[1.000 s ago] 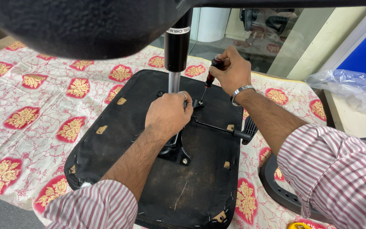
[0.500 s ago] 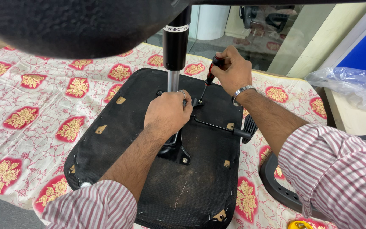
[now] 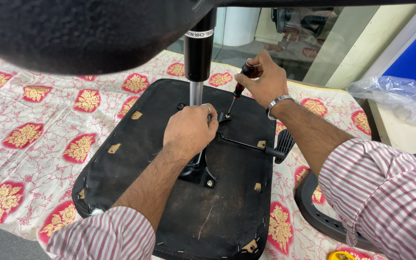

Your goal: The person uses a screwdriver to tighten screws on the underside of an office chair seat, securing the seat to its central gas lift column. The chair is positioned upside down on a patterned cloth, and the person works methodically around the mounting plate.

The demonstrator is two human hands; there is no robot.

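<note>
Between the thumb and curled fingers of the right hand [image 3: 265, 79]: screwdriver [image 3: 237, 92], dark red-and-black handle, thin steel shaft, tilted, tip set at a screw on the black mounting plate [image 3: 202, 172] just beyond the left knuckles. Likely light, rigid, grippy at the handle; best held there, as the shaft looks slippery and narrow. Under the fingers of the left hand [image 3: 189, 131], clenched round the base of the metal column [image 3: 196, 93]: plate and column, probably heavy, stiff steel, bolted to the upturned seat base [image 3: 136, 159], black fabric over board, stapled edges. Right of those fingers: black lever [image 3: 251, 144] with paddle grip. Beneath all: white cloth [image 3: 39, 125] with red-and-gold motifs. Beyond the right wrist: clear plastic bag [image 3: 400, 96]; near the right sleeve, curved black plastic part [image 3: 323, 219].
</note>
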